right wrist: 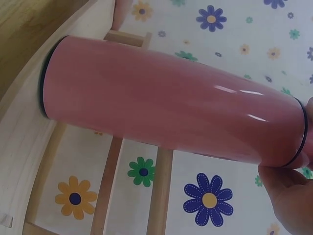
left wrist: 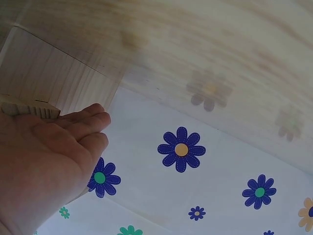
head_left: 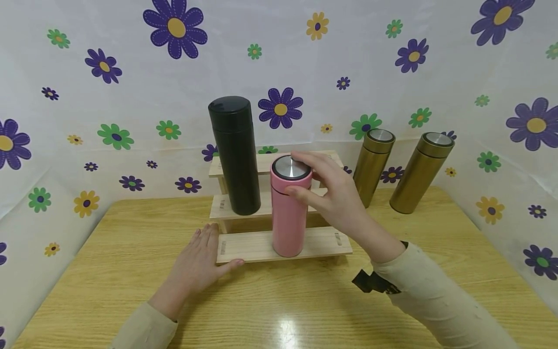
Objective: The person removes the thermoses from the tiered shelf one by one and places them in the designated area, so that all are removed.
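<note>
My right hand [head_left: 337, 194] grips a pink thermos flask [head_left: 289, 218] near its top, thumb and fingers round the lid. The flask stands upright with its base at the lowest step of a three-step wooden rack [head_left: 248, 245]. In the right wrist view the pink flask [right wrist: 171, 103] fills the middle, and the thumb [right wrist: 286, 191] presses near the lid seam. Flat fingers of my left hand [head_left: 196, 261] rest against the left end of the lowest step, thumb along its front edge. A taller black thermos flask [head_left: 235, 160] stands on the middle step at the left.
Two gold thermos flasks, one [head_left: 375, 165] nearer the rack and another [head_left: 420, 172] farther right, stand at the back right of the wooden table [head_left: 283, 300]. A white flowered cloth [head_left: 244, 77] hangs behind and at both sides.
</note>
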The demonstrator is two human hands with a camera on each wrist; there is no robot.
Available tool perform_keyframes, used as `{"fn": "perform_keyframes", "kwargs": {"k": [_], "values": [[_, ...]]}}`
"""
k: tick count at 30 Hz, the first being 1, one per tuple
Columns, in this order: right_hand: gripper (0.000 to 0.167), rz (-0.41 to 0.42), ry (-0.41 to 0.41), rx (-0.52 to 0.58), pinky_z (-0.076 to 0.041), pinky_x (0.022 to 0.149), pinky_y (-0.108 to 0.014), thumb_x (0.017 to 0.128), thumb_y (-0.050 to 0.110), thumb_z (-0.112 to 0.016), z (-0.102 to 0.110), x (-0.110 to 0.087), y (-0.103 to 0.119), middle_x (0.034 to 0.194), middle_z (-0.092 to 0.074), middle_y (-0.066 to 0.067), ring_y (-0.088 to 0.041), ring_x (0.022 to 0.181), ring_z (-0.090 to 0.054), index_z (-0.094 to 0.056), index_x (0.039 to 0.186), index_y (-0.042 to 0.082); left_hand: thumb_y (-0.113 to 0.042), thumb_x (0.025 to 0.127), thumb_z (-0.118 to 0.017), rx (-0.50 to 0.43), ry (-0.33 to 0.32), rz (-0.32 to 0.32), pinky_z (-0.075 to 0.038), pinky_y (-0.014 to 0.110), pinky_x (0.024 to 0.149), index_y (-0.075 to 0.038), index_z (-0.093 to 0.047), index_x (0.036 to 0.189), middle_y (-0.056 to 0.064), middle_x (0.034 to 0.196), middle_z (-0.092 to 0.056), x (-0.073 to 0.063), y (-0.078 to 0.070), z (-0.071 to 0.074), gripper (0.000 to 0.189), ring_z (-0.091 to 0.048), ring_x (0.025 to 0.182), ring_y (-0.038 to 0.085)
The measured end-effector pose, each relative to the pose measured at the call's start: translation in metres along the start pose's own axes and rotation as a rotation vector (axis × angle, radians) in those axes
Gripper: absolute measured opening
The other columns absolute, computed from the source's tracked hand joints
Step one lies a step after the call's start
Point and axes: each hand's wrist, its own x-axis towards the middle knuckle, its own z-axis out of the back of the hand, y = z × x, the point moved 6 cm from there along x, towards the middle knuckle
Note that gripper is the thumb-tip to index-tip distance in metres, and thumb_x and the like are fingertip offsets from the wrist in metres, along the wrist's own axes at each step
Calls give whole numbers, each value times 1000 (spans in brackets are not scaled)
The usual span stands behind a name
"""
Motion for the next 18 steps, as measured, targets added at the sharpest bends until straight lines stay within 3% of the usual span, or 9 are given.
{"fn": "perform_keyframes", "kwargs": {"k": [11, 18], "values": [[59, 36, -121, -49, -50, 89, -23, 81, 33, -72, 28, -14, -4, 127, -57, -10, -17, 108, -56, -57, 131, 3, -82, 80, -37, -1, -4, -6, -16, 47, 116, 13, -21, 145, 27, 150, -26, 0, 0, -2, 116, -22, 140, 38], [58, -33, -173, -72, -48, 90, -18, 77, 3, -77, 57, -25, -7, 126, -57, -11, -16, 110, -57, -56, 131, 2, -81, 80, -39, -4, -10, -9, -17, 47, 115, 13, -22, 145, 28, 150, -27, 0, 0, -2, 115, -23, 140, 38]]}}
